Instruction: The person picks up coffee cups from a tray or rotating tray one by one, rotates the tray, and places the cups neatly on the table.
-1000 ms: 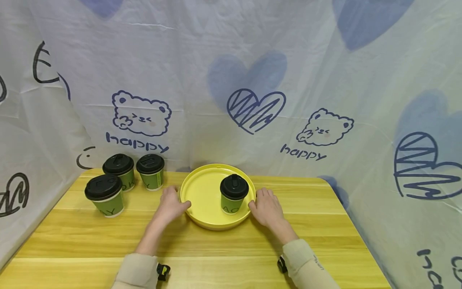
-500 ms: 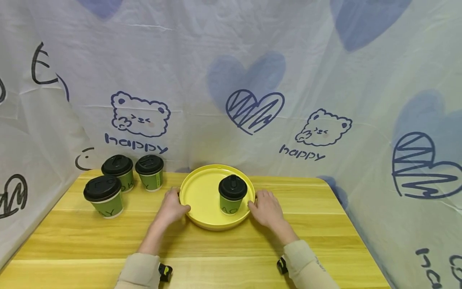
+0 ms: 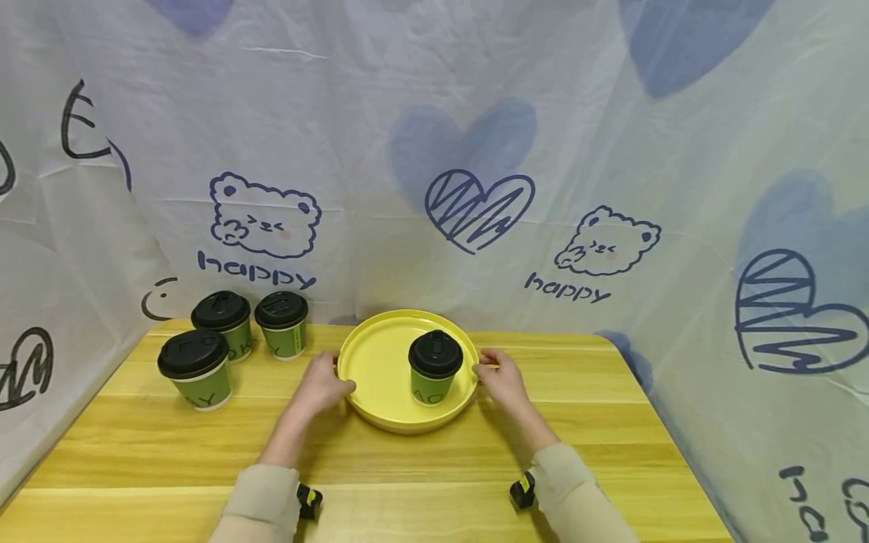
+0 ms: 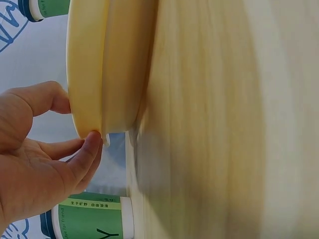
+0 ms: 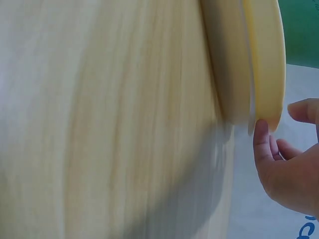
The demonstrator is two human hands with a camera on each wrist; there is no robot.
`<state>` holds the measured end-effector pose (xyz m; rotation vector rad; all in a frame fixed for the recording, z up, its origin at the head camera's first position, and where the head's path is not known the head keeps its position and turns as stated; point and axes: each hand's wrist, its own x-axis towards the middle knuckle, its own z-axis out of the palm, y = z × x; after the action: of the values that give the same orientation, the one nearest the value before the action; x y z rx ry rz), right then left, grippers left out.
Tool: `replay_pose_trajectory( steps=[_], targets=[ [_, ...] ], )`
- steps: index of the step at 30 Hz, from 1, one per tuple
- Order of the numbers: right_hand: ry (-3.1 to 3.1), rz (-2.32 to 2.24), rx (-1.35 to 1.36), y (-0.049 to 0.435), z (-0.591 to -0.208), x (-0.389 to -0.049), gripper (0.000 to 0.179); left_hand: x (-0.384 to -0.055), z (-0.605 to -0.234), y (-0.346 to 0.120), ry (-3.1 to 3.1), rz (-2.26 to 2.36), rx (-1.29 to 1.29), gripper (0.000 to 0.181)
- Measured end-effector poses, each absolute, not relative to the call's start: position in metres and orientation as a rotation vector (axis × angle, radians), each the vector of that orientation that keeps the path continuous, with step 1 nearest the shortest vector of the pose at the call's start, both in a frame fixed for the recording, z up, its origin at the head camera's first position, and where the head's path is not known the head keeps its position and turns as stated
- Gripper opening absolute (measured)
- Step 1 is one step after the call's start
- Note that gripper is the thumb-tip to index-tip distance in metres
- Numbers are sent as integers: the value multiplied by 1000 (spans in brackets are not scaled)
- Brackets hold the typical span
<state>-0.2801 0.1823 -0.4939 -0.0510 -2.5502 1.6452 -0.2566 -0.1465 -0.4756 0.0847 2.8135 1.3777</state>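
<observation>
A round yellow tray [image 3: 373, 369] lies on the wooden table, with one lidded green paper coffee cup [image 3: 431, 388] upright on its right half. My left hand [image 3: 322, 386] grips the tray's left rim; in the left wrist view its thumb lies against the upper edge and its fingertips press the side. At the opposite rim is my right hand [image 3: 504, 383], fingers loosely bent. One fingertip touches the tray's side in the right wrist view, while the right thumb [image 5: 301, 109] stands just off the edge.
Several more lidded things share the table's left: a front coffee cup [image 3: 206, 386], a back-left cup [image 3: 237, 341] and a cup [image 3: 285, 339] close to my left hand. A printed cloth [image 3: 380, 249] hangs behind the table's far edge [image 3: 543, 334].
My right thumb has come off the tray's rim and the right hand has loosened its grip. The left hand keeps its hold; tray and cup stay about where they were.
</observation>
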Motion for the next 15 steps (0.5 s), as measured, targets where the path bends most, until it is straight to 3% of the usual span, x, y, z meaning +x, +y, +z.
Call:
replay_pose_trajectory(
  steps=[15],
  targets=[
    [-2585,1616,-48,180,-495,-273,50,-275,-477,-151,2791,1403,95,67]
  ],
)
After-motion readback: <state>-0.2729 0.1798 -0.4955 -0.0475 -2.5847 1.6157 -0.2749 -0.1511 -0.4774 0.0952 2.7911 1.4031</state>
